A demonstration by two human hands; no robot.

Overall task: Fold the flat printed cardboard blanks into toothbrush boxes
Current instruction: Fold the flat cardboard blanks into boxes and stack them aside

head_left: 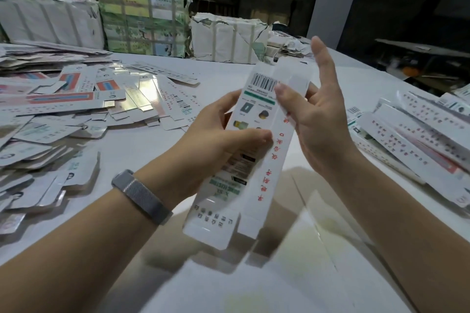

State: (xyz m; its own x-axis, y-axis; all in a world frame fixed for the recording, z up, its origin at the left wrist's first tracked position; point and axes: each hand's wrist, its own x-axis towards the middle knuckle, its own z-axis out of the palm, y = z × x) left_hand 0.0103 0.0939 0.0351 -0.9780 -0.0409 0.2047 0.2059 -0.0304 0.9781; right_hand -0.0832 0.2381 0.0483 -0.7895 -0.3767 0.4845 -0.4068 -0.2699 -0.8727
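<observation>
The cardboard blank [256, 140] stands between both hands. The left hand [223, 132] grips it; the right hand [312, 114] pinches its edge, forefinger straight

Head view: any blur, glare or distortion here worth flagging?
Head view: motion blur softens the near end of the held cardboard blank; glare flares off foil blanks in the left pile; background dark; wide-angle bends the table edges.
</observation>
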